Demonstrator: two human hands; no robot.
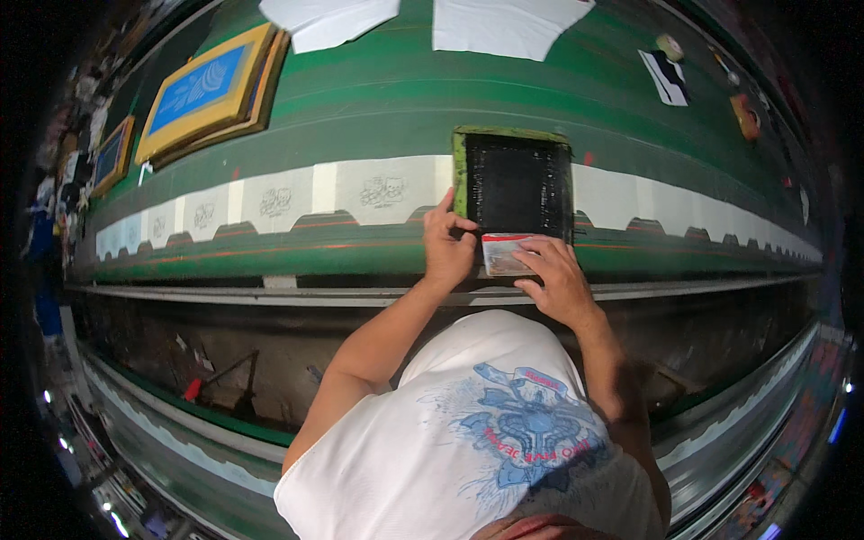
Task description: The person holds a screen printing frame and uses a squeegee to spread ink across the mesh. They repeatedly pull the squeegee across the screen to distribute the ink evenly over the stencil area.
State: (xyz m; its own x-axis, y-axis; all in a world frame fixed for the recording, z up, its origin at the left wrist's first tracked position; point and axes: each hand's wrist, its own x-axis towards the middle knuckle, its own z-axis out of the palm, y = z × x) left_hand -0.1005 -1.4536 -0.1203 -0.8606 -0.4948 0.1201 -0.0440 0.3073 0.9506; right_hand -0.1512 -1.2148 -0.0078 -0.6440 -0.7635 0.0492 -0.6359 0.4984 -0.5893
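A dark-meshed printing frame (pixel 460 171) is laid on the green counter (pixel 369 103), across a strip of pale cloth; the printed cloth (pixel 382 189) lies at nine o'clock from it, and the unmarked cloth (pixel 621 200) at three o'clock. The left hand (pixel 450 247) is set at the frame's seven o'clock corner, its index finger stretched along the edge and the other fingers curled; whether the edge is pinched cannot be told. At six o'clock, a silvery flat tool (pixel 500 256) with a red stripe, apparently a squeegee, is held by the right hand (pixel 560 277), fingers spread over its face and thumb at its near side

For a clean pass, the frame is best kept pressed down and unmoved by the left hand, since any slip would probably smear the line work. The tool should be gripped squarely, with even pressure from edge to edge, and drawn at one steady tilt. The frame is best lifted straight up afterwards, without being dragged towards any hour
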